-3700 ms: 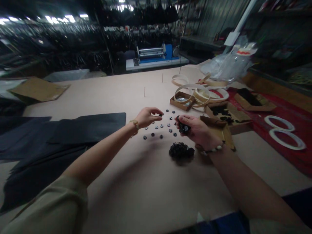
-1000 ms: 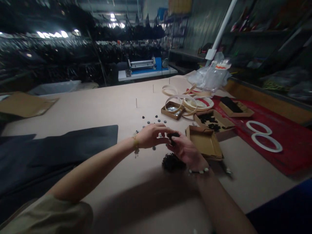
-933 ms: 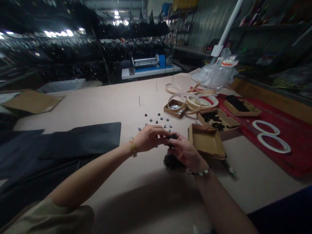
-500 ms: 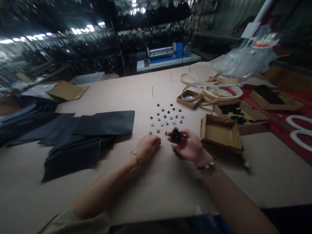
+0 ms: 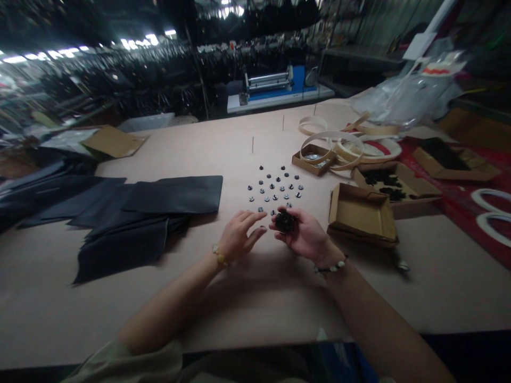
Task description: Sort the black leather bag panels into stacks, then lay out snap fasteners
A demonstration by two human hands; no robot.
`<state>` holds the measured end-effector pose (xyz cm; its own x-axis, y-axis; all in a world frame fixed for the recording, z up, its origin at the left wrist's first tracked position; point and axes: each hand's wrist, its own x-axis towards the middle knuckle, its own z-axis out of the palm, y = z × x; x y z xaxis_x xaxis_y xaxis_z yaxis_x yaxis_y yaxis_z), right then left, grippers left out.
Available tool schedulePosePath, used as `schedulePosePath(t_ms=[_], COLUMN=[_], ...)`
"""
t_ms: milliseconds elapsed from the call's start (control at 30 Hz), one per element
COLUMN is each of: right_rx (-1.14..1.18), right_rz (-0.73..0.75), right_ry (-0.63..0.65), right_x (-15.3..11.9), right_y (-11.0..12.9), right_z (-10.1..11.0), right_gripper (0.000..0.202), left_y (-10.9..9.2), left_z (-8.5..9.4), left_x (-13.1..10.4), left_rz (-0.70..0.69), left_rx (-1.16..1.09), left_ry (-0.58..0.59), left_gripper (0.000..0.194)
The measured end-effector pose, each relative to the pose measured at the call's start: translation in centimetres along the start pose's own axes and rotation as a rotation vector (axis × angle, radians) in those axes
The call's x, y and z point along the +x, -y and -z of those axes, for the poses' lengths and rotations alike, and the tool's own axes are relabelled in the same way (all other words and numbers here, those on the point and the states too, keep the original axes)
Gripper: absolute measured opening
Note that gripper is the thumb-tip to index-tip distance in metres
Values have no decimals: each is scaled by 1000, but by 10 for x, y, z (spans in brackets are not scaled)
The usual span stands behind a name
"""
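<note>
My left hand is over the table, thumb and fingers spread apart, with nothing visible between them. A dark spot shows at its thumb tip, too small to make out. Palm up, my right hand is closed around a clump of small black pieces; their exact kind is unclear. Just beyond both hands, several small dark metal fasteners, each a shiny disc with a short post, stand spaced out in rough rows. The closest ones are partly covered by my hands.
Dark fabric panels lie stacked at left. On the right stand an empty cardboard tray, a box of black pieces and a small box near pale strip rolls. A blue machine stands behind the table.
My left hand has lifted from the table, and its fingers have spread apart. My right hand has shifted slightly left, still holding the black clump. The view has tilted a little.
</note>
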<state>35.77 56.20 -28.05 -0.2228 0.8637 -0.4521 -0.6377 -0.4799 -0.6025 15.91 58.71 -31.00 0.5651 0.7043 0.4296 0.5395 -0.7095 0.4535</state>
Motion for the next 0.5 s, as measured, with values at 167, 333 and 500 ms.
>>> schedulePosePath(t_ms=[167,333,500], right_rx=[64,1,-91], right_rz=[-14,42,29], right_ry=[123,190,163], right_x=[3,0,-3], right_y=[-22,-37,-40], right_z=[-5,-10,-15], right_gripper=[13,30,32], left_y=[-29,-28,-27], left_z=[10,9,11], left_x=[2,-3,-8], left_rz=[-22,205,366], left_rx=[-82,-255,-473], left_ry=[-66,-79,-79], left_gripper=[38,17,13])
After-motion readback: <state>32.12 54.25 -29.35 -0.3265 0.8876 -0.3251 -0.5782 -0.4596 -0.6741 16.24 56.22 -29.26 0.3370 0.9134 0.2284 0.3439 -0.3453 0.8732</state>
